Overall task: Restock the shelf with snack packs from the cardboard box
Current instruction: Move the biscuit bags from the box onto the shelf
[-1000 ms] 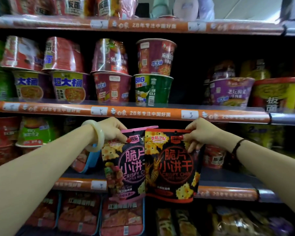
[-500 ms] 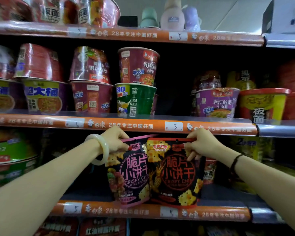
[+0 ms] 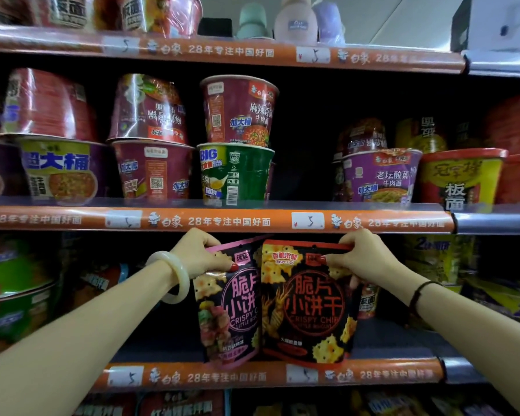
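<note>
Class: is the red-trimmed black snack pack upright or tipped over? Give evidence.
Upright. The red-trimmed black snack pack is vertical, print level, its top pinched by the right hand.

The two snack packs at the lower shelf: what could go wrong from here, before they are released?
1. The left hand and the right hand pinch the pink-edged pack and the red-edged pack only at their tops. The bottoms seem close to the shelf's front strip, so released here they might tip forward and fall.
2. The red-edged pack overlaps the pink-edged pack; pushing both back together could crease it.
</note>
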A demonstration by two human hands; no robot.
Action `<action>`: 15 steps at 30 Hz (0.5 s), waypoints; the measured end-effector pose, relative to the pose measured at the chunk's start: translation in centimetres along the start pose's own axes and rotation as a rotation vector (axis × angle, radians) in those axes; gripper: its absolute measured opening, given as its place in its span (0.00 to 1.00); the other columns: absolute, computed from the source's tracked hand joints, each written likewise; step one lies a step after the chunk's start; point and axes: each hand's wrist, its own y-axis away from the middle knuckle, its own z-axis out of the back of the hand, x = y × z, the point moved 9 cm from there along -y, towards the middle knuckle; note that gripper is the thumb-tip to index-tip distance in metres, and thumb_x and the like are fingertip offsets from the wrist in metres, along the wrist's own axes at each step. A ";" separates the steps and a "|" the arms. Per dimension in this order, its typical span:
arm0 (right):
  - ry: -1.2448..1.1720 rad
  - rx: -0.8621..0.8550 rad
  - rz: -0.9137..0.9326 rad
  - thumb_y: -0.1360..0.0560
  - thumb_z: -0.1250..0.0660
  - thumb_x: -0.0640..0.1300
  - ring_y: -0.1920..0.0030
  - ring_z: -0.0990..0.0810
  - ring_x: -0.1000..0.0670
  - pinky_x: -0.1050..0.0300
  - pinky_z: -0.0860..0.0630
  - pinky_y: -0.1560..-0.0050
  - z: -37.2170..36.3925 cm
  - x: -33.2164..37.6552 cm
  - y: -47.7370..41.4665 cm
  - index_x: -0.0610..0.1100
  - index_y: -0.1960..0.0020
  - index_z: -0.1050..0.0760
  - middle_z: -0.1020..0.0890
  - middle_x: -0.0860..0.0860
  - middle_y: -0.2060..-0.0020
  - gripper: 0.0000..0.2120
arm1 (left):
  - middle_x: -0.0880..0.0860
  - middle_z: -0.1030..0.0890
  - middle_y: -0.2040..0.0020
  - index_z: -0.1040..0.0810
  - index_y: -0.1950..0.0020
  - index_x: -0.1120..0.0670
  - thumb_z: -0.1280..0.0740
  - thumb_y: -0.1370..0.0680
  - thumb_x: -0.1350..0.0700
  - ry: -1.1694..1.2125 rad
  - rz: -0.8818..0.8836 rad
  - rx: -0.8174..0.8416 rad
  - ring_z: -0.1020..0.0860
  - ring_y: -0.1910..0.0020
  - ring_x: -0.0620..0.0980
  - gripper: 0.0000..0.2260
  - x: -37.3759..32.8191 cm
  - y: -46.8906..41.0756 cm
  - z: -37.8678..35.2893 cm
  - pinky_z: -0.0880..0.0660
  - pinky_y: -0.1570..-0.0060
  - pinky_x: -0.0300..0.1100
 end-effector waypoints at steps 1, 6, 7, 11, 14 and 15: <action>0.006 -0.019 -0.006 0.29 0.26 0.47 0.78 0.20 0.48 0.65 0.32 0.81 0.1 -0.1 0.1 0.43 0.60 0.22 0.16 0.49 0.71 0.09 | 0.56 0.17 0.68 0.17 0.63 0.63 0.23 0.33 0.61 0.010 0.012 -0.002 0.21 0.72 0.44 0.06 0.2 0.0 -0.1 0.25 0.69 0.35; 0.011 -0.082 -0.020 0.29 0.27 0.48 0.80 0.22 0.51 0.64 0.31 0.80 -0.1 -0.3 0.1 0.44 0.58 0.23 0.16 0.50 0.70 0.09 | 0.58 0.23 0.65 0.22 0.62 0.61 0.23 0.34 0.61 0.092 0.093 0.107 0.26 0.65 0.53 0.09 1.9 0.1 -0.7 0.29 0.62 0.42; -0.007 -0.083 -0.022 0.28 0.27 0.47 0.80 0.22 0.52 0.64 0.31 0.81 -0.3 -0.4 0.0 0.44 0.57 0.24 0.16 0.49 0.70 0.08 | 0.59 0.23 0.64 0.22 0.61 0.61 0.24 0.34 0.62 0.109 0.108 0.141 0.26 0.63 0.54 0.09 2.1 0.1 -0.9 0.29 0.59 0.44; -0.070 -0.030 -0.039 0.25 0.31 0.39 0.78 0.20 0.53 0.64 0.26 0.78 -1.0 -0.8 -0.4 0.38 0.46 0.26 0.16 0.45 0.67 0.10 | 0.62 0.20 0.57 0.22 0.53 0.65 0.30 0.30 0.67 0.209 0.156 0.215 0.22 0.57 0.56 0.06 2.8 0.2 -1.2 0.25 0.56 0.42; -0.103 -0.003 -0.060 0.26 0.32 0.36 0.77 0.19 0.50 0.63 0.28 0.80 -0.7 -1.4 -0.5 0.34 0.44 0.27 0.15 0.41 0.65 0.12 | 0.63 0.17 0.52 0.21 0.48 0.66 0.31 0.28 0.68 0.354 0.181 0.185 0.18 0.56 0.56 0.09 4.0 0.2 -1.1 0.21 0.56 0.45; -0.108 -0.008 -0.064 0.26 0.31 0.36 0.76 0.18 0.48 0.63 0.29 0.80 -0.5 -1.5 -0.4 0.34 0.46 0.26 0.15 0.41 0.65 0.11 | 0.63 0.16 0.54 0.21 0.50 0.65 0.31 0.28 0.68 0.410 0.190 0.171 0.17 0.59 0.55 0.08 4.4 0.1 -1.2 0.20 0.59 0.44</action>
